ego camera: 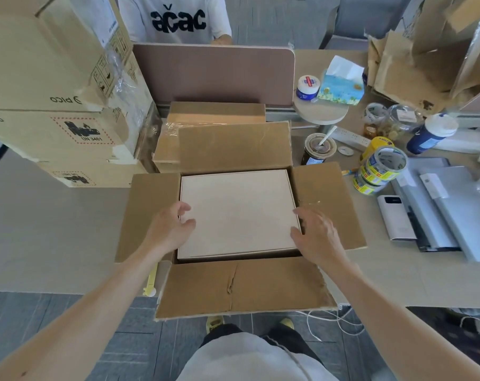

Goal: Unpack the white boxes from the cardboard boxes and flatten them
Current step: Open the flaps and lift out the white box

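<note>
Left hand (170,228) and right hand (317,237), fingers loosely spread and gripping nothing, flank the side edges of the white box (237,213). It lies flat inside the open cardboard box (244,287) at the table (398,281) edge. Stacked cartons (54,78) stand left, tape rolls (381,171) right.

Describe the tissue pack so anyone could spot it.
Find the brown desk divider; by its right end stands a small round shelf. On it, beside a white-lidded jar, the tissue pack is blue, flower-printed, with white tissue poking up.
</note>
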